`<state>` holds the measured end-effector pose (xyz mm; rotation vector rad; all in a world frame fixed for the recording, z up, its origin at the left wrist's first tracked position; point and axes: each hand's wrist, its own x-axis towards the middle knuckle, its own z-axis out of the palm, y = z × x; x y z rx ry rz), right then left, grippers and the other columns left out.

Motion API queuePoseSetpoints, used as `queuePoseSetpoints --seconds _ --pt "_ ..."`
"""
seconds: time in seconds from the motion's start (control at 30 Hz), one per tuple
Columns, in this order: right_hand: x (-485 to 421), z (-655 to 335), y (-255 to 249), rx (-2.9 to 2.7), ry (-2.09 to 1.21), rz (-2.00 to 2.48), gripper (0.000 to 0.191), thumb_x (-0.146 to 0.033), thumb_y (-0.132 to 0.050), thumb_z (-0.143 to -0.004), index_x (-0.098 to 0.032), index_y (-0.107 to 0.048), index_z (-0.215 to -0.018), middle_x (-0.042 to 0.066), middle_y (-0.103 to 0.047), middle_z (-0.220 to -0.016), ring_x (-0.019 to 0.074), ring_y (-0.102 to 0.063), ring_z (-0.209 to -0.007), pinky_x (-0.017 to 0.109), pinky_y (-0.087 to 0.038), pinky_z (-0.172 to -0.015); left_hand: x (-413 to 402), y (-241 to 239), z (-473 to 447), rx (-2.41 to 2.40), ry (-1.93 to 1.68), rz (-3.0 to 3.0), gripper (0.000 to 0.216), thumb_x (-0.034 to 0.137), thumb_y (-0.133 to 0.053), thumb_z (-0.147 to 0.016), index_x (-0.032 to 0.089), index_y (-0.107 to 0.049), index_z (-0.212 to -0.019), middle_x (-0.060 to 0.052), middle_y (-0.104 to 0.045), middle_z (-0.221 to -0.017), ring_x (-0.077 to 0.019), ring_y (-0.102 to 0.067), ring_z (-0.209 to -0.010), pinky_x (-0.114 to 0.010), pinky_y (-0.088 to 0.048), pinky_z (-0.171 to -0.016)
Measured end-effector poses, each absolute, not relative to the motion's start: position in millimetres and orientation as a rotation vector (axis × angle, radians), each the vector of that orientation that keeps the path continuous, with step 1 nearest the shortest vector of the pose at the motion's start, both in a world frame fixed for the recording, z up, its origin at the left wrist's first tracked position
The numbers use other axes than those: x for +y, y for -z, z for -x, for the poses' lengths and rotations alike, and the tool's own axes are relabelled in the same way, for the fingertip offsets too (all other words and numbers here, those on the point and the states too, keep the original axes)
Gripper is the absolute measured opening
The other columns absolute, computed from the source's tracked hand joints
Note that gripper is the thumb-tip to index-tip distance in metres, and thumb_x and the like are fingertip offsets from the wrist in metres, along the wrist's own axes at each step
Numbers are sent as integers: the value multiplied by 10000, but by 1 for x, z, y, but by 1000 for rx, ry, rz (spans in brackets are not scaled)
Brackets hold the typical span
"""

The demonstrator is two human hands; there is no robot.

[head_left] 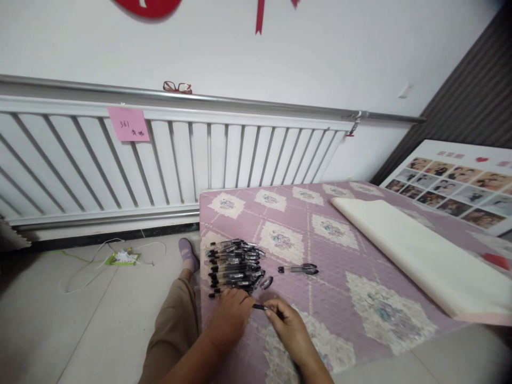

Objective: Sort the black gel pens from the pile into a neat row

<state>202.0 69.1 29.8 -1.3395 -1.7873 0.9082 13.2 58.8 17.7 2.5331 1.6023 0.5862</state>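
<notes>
Between my two hands is a dark pen [260, 307], lying roughly level just above the purple patterned cloth [288, 290]. My left hand [233, 309] is closed around its left part, fingers bent over it. At the other end, my right hand [284, 319] pinches the pen with thumb and forefinger. Just beyond my left hand lies a pile of black-capped clear pens [236, 264], stacked side by side. To the right of the pile, a couple of similar pens [298, 269] lie together, apart from the rest.
A folded cream sheet [412, 250] lies on the right of the surface, near a photo board [456, 184]. A white radiator [232, 154] runs along the wall, with a pink note [128, 125] on it and glasses [177, 87] above. On the floor sits a power strip [125, 258] with cables.
</notes>
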Motion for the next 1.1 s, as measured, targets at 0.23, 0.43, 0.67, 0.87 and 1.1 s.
queuePoseSetpoints --seconds 0.23,0.43,0.67,0.87,1.1 --pt "69 -201 -27 -1858 -826 1329 163 -314 -552 -830 -219 -679 -794 26 -674 -778 193 -623 -765 284 -477 -712 59 -18 -12 1582 -606 -2561 128 210 -458 -964 242 -580 -988 6 -592 -953 -186 -508 -917 -352 -383 -851" --pt "69 -199 -22 -1934 -682 1335 253 -347 -495 -876 -218 -639 -712 46 -654 -758 204 -610 -753 308 -474 -701 58 -19 -12 1586 -611 -2580 163 208 -426 -977 231 -588 -969 -4 -590 -941 -183 -512 -895 -339 -394 -809" --pt "67 -198 -21 -1909 -665 1387 159 -321 -535 -836 -226 -660 -865 40 -665 -808 208 -620 -787 313 -486 -733 58 -20 -13 1588 -669 -2566 150 207 -450 -969 236 -597 -974 -1 -590 -937 -177 -524 -893 -331 -400 -811" --pt "66 -198 -25 -1897 -686 1376 144 -309 -521 -840 -216 -621 -793 35 -649 -773 194 -608 -753 290 -480 -710 58 -20 -13 1594 -645 -2529 172 194 -438 -971 241 -586 -1043 -1 -601 -983 -184 -521 -924 -335 -411 -842" --pt "66 -197 -25 -1934 -642 1370 205 -344 -514 -863 -228 -629 -739 33 -647 -755 200 -609 -745 300 -475 -699 59 -13 -13 1595 -643 -2548 205 170 -424 -970 240 -580 -1082 -4 -591 -1000 -175 -514 -922 -324 -409 -860"
